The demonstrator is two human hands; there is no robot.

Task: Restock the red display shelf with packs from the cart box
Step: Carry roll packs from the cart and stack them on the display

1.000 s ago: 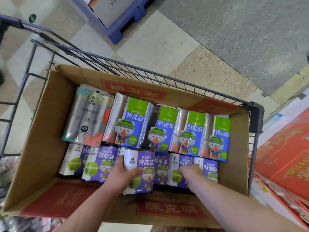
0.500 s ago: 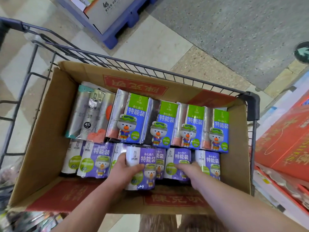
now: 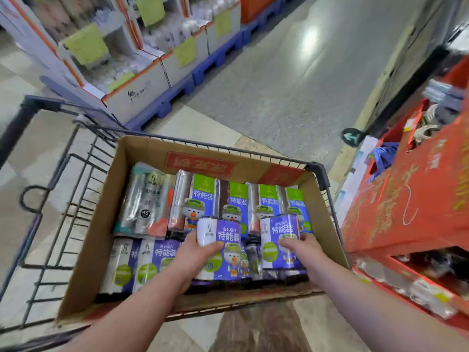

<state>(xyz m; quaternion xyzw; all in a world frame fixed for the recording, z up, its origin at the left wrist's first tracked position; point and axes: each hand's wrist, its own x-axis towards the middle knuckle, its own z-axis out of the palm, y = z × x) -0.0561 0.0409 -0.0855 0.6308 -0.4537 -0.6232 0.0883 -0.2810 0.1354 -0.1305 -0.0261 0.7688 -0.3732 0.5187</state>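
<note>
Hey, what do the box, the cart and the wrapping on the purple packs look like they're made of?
The box: brown cardboard, matte, going by its folded flaps and raw edges. The cart: dark metal wire, probably coated, seen in its thin crossing bars. The purple packs: glossy printed plastic film, judging by the glare and wrinkles; what's inside is hidden.

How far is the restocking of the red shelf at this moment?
Done: cannot tell; what lies in the shelf is blurred. In hand: the left hand grips the left pack and the right hand grips the right pack, both purple, raised over the box. Left: shelve these two, then the purple packs and green packs lying in the box.
</note>
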